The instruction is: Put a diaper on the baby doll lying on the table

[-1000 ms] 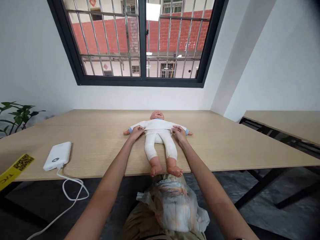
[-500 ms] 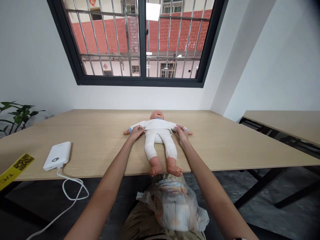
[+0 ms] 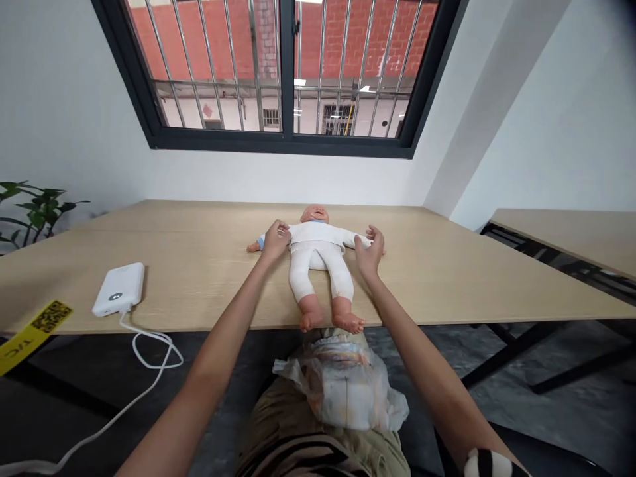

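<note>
A baby doll (image 3: 318, 255) in white clothes lies on its back on the wooden table (image 3: 447, 278), feet at the near edge. My left hand (image 3: 275, 241) rests on the doll's arm at the left, fingers curled over the sleeve. My right hand (image 3: 370, 252) is at the doll's other arm, fingers spread and slightly lifted, holding nothing. A plastic bag of diapers (image 3: 342, 387) lies in my lap below the table edge.
A white power bank (image 3: 119, 298) with a white cable (image 3: 149, 361) sits at the table's left. A yellow tag (image 3: 32, 328) sticks out at the left edge. A plant (image 3: 34, 212) stands far left. A second table (image 3: 571, 238) is at the right.
Both hands moved from the doll's waist outward and up to its arms. My right hand opened. The head tilted down a little.
</note>
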`<state>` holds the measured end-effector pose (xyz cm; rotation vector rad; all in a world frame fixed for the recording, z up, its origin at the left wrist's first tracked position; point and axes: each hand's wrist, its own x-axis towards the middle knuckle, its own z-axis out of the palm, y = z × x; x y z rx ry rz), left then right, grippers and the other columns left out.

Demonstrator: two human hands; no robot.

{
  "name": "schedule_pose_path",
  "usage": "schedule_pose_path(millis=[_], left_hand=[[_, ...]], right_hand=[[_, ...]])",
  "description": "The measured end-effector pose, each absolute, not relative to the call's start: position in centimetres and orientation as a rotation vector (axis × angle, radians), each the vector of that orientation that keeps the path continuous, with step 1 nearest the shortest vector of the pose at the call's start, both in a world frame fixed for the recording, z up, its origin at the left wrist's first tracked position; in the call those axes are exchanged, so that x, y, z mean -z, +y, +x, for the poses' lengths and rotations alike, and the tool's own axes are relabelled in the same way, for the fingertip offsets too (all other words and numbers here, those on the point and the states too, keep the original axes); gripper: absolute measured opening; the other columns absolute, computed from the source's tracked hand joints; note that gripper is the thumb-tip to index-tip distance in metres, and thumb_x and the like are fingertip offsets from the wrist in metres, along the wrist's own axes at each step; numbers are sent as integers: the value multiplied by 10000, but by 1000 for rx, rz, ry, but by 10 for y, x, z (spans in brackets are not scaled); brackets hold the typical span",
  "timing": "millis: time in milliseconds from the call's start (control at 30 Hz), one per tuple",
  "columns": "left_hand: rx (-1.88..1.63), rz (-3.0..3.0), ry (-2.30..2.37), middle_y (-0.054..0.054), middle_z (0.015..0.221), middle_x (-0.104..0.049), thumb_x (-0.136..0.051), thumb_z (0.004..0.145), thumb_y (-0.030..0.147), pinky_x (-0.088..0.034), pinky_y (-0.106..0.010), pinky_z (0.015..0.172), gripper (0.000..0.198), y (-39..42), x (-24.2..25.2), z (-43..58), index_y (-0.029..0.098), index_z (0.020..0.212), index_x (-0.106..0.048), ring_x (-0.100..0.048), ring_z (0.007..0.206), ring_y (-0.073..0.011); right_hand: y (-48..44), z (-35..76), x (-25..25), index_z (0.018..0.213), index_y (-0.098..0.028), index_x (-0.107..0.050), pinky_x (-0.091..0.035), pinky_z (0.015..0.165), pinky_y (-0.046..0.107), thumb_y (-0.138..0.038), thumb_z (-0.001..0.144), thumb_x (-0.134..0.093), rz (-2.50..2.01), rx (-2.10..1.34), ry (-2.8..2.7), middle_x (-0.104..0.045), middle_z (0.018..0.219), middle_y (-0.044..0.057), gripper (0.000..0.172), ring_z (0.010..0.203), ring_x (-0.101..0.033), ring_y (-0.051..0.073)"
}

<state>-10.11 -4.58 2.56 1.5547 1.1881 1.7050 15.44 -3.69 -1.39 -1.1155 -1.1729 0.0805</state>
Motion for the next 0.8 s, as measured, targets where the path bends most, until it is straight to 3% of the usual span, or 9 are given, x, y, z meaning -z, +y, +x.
schedule_pose_path(millis=[100,133,233,333,433,567,633,700,800], left_hand=[[-1863,1731,1104,-31,900,-614,-576,831,173,-432,-259,734,45,-122,-39,-83,185,869,-556,-579,851,-162],[-1869,1811,1059,-21,859,-605,-564,855,216,-438,-271,732,14,-154,-37,-78,203,855,-560,-573,821,-166],[-1600,2064,1047,-11,672,-548,-530,889,323,-437,-308,677,206,-242,-12,-71,244,700,-550,-524,665,-180],[-919,2216,1003,-22,591,-557,-487,906,413,-425,-338,716,371,-288,33,-71,262,574,-553,-525,641,-200],[-559,2076,1118,-53,681,-652,-426,931,490,-415,-342,790,447,-292,83,-67,258,611,-635,-598,763,-224],[-591,1969,1327,-98,797,-698,-518,853,595,-381,-379,918,456,-275,129,-52,245,589,-644,-614,864,-266],[-585,1914,1376,-104,778,-695,-503,841,628,-393,-388,903,489,-271,141,-44,239,566,-613,-615,840,-270],[-590,1829,1432,-107,786,-697,-535,798,651,-420,-384,862,470,-270,147,-38,236,593,-614,-615,852,-279],[-656,1653,1430,-117,1005,-707,-660,690,612,-430,-382,920,408,-274,151,-34,233,839,-689,-603,1008,-299]], right_hand=[[-99,150,-2,1120,-199,-546,-444,927,366,-367,845,-575,-986,-87,-1230,-579,1159,94,324,981,-569,200],[-125,151,-4,1096,-208,-550,-453,917,365,-372,854,-583,-954,-107,-1256,-584,1137,84,294,963,-578,196],[-206,165,-4,902,-227,-569,-468,800,333,-380,859,-619,-929,-196,-1392,-601,897,52,167,835,-576,192],[-264,195,9,643,-232,-534,-411,606,296,-401,900,-579,-1031,-573,-1916,-557,627,29,311,600,-509,163],[-282,224,34,535,-223,-524,-345,562,292,-458,921,-534,-1227,-556,-2050,-531,533,26,452,522,-482,150],[-275,235,78,527,-219,-581,-314,561,294,-600,927,-407,-1814,-651,-2058,-602,556,54,580,531,-547,186],[-271,230,101,547,-222,-590,-300,554,294,-647,909,-382,-1963,-769,-2098,-607,575,64,596,549,-556,200],[-269,222,120,587,-218,-586,-313,560,293,-672,894,-384,-1871,-909,-2115,-594,592,53,584,561,-540,193],[-268,213,128,697,-197,-612,-373,585,291,-677,834,-511,-1602,-1014,-1975,-605,667,33,509,614,-522,180]])
